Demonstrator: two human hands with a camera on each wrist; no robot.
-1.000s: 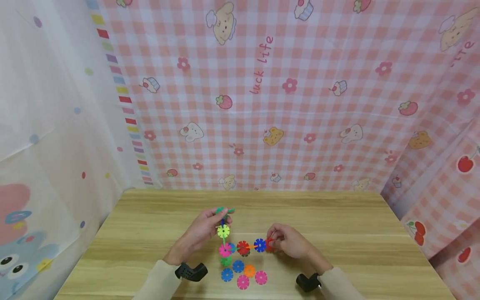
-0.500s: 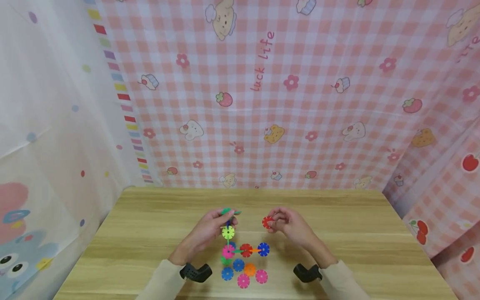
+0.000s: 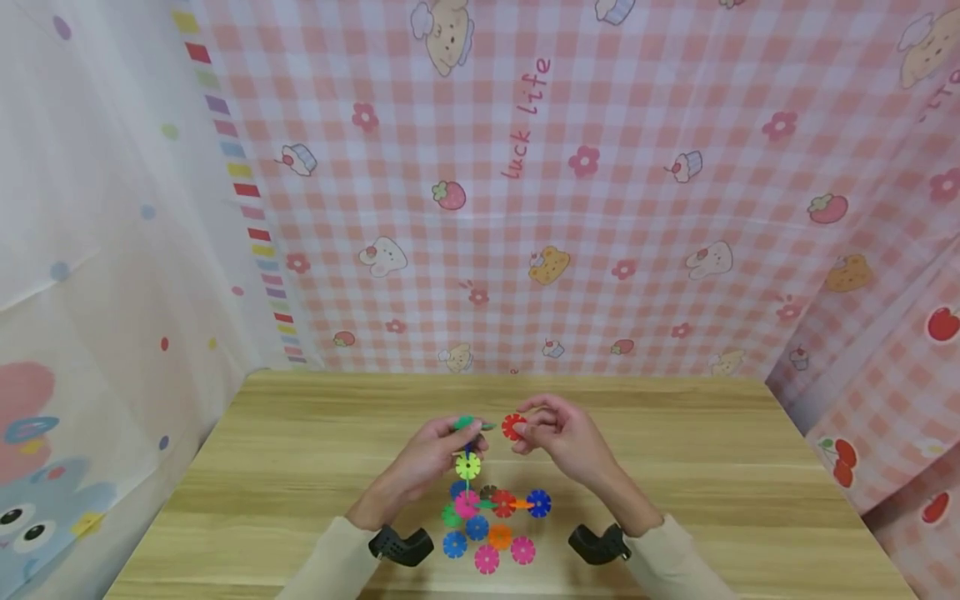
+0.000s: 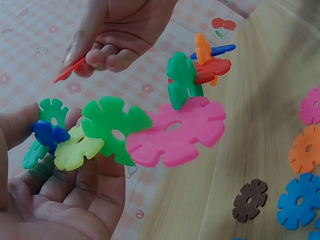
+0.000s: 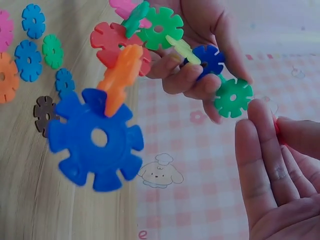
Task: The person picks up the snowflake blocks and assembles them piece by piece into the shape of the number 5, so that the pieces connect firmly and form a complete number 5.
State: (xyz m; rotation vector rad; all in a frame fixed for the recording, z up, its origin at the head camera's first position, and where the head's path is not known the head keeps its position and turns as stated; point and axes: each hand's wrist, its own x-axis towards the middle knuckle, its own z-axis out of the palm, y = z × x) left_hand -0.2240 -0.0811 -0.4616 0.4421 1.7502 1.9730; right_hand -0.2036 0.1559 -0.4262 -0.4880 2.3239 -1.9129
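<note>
My left hand (image 3: 431, 462) holds one end of a chain of slotted plastic snowflake discs, the thumb on a green disc (image 5: 233, 97) there. From that end the chain runs through blue, yellow (image 3: 468, 466) and green discs to a pink disc (image 4: 177, 132). It then turns off sideways through green, red and orange (image 5: 122, 75) to a dark blue disc (image 5: 80, 145) at the far end. My right hand (image 3: 566, 437) pinches a loose red disc (image 3: 512, 427) between thumb and fingers, a short gap to the right of the chain's green end. Only the red disc's edge shows in the left wrist view.
Several loose discs lie on the wooden table (image 3: 300, 467) below the chain, among them blue (image 3: 454, 544), orange (image 3: 500, 537), pink (image 3: 523, 550) and brown (image 4: 250, 201) ones. A checked cloth (image 3: 570, 208) hangs behind the table.
My right hand has carried the red disc away from the chain's dark blue end, up and left towards my left hand. My left hand and the chain have shifted slightly right.
</note>
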